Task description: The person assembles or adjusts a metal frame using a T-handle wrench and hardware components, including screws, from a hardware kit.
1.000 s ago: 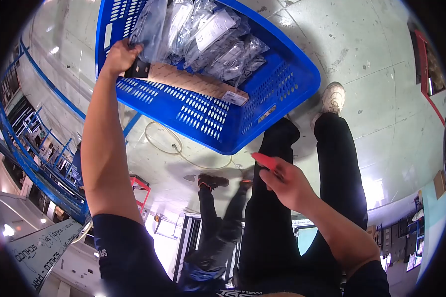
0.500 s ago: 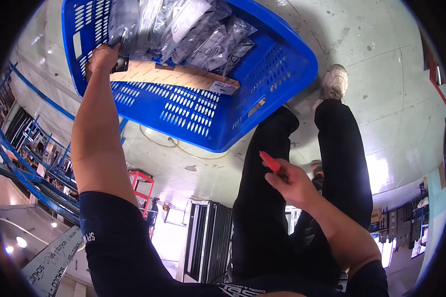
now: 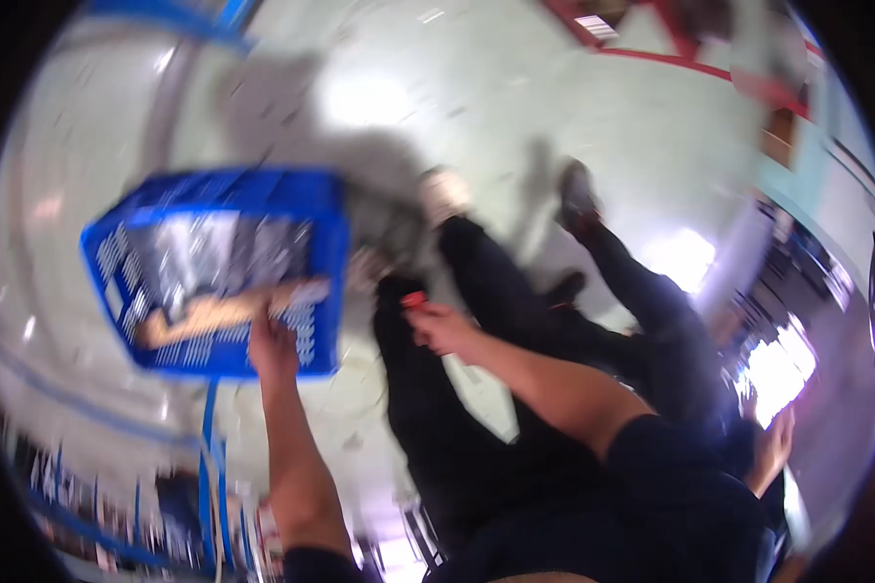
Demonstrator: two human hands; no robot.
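**Over the blue basket, the left hand; in the right hand, a red item**

Head view: the cardboard length lies inside the blue basket, beside the plastic bags. The left hand overlaps its near edge; whether that grip is clamped or only touching, I cannot tell. The right grip is clamped round the red item, outside the basket. Good handling, I judge, means taking the cardboard length near its middle and keeping the red item clear of the plastic. A pale label seems to sit at its right end; blur leaves no brand or writing readable.
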